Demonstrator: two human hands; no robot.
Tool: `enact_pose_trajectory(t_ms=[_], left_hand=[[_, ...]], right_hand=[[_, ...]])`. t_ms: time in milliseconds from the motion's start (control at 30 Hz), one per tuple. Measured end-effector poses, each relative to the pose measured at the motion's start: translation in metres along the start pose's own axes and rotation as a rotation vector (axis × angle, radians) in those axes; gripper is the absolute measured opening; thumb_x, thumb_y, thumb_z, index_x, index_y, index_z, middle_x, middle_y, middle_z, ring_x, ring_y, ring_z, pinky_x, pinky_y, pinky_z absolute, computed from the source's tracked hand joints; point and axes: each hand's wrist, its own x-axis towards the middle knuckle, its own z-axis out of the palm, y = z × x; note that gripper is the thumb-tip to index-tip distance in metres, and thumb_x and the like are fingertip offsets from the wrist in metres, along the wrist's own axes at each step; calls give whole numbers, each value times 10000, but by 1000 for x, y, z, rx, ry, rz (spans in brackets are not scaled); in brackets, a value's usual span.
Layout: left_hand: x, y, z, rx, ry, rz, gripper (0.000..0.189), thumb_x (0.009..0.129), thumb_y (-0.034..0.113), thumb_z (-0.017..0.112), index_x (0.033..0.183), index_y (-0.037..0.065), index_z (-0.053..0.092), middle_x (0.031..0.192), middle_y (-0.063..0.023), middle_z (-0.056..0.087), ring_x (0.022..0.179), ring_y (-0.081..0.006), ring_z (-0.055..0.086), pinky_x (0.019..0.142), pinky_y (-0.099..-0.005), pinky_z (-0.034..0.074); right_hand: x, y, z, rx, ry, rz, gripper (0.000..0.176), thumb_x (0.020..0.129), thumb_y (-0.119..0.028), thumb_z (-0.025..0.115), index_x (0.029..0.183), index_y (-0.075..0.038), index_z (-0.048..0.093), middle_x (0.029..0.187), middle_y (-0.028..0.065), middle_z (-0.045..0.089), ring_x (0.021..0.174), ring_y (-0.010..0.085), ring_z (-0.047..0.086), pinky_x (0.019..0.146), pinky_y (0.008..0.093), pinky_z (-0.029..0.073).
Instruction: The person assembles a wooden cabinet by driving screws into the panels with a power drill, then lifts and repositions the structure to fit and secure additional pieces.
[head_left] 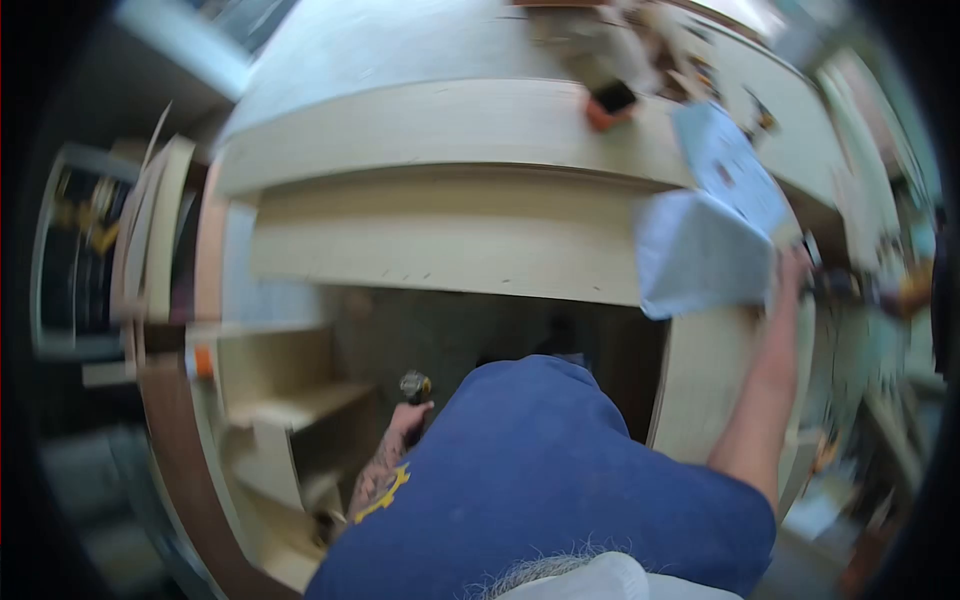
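Note:
Low at the left, my left hand [408, 417] is wrapped round a tool [415, 384] with a round, light-coloured end; its exact kind is unclear. My right hand [793, 262] reaches out to the right, at the edge of a large creased white sheet [700, 250]. Its fingers are blurred, so whether they grip the sheet or something small and dark beside it cannot be made out. The sheet lies partly over long pale wooden boards [450, 225], with its upper part folded out and showing printed marks.
A pale wooden cabinet frame [290, 385] stands at the lower left. Upright boards [150, 230] lean at the far left. An orange and black object [610, 105] sits on the worktop near blurred scraps and tools. Dark floor shows below the boards.

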Motion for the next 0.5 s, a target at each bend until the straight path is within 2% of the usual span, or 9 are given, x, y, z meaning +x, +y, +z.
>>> enact_pose_trajectory(t_ms=[33, 67, 100, 133, 200, 233, 367, 433, 500], left_hand=[[2, -10, 14, -128, -20, -29, 448, 811, 421, 809, 767, -13, 705, 676, -97, 670, 578, -191, 631, 565, -375, 502], [2, -12, 23, -29, 16, 16, 452, 808, 444, 800, 740, 7, 705, 663, -112, 680, 579, -213, 656, 591, -376, 522], [-17, -2, 28, -29, 35, -28, 444, 808, 450, 794, 724, 22, 712, 646, -113, 681, 584, -223, 665, 604, -381, 528], [-35, 5, 36, -19, 91, -23, 444, 801, 453, 793, 714, 25, 716, 634, -105, 680, 582, -227, 671, 608, -379, 535], [-57, 10, 60, -60, 80, -173, 443, 786, 451, 799, 687, 29, 709, 635, -99, 684, 589, -218, 683, 614, -359, 548], [-64, 6, 72, -82, 112, -217, 452, 781, 459, 802, 678, 29, 706, 637, -97, 687, 590, -214, 685, 618, -354, 554], [-98, 10, 121, -281, 48, -257, 462, 808, 441, 801, 644, 34, 654, 623, -71, 666, 541, -175, 656, 560, -337, 533], [-122, 28, 161, -371, 78, -285, 438, 845, 407, 786, 677, 31, 637, 622, -64, 641, 504, -151, 619, 501, -317, 496], [-145, 42, 183, -434, 106, -315, 441, 822, 418, 791, 764, -10, 699, 727, -108, 699, 613, -189, 677, 590, -342, 545]], right_hand=[[14, 6, -4, 40, -60, 14, 477, 874, -248, 640, 1297, -29, 654, 1260, 189, 681, 1132, 356, 647, 999, 440, 493], [-5, -47, -40, -159, -62, 90, 586, 874, -286, 675, 1405, -58, 581, 1359, 175, 635, 1224, 344, 615, 1044, 428, 482], [36, 17, -13, -50, 21, -198, 566, 862, -359, 702, 1306, -14, 637, 1272, 191, 678, 1125, 357, 657, 978, 459, 510], [69, 32, -13, -306, -167, -43, 634, 872, -414, 687, 1383, -50, 592, 1345, 183, 640, 1227, 351, 614, 1050, 456, 477], [105, 36, -7, -644, -303, -12, 731, 826, -584, 672, 1271, -6, 637, 1262, 226, 666, 1168, 378, 637, 1006, 479, 496], [111, 29, -10, -657, -331, -62, 507, 930, -434, 578, 1089, 42, 655, 1051, 227, 695, 986, 401, 656, 917, 517, 508], [92, 31, -8, -667, -328, -60, 494, 932, -424, 573, 1079, 41, 652, 1040, 225, 690, 976, 400, 652, 912, 516, 508], [88, 56, 13, -642, -342, -39, 488, 933, -419, 570, 1074, 41, 650, 1034, 223, 688, 970, 400, 650, 909, 515, 507], [94, 58, 20, -629, -342, -43, 481, 933, -414, 567, 1069, 41, 648, 1028, 222, 685, 965, 399, 648, 907, 515, 507]])
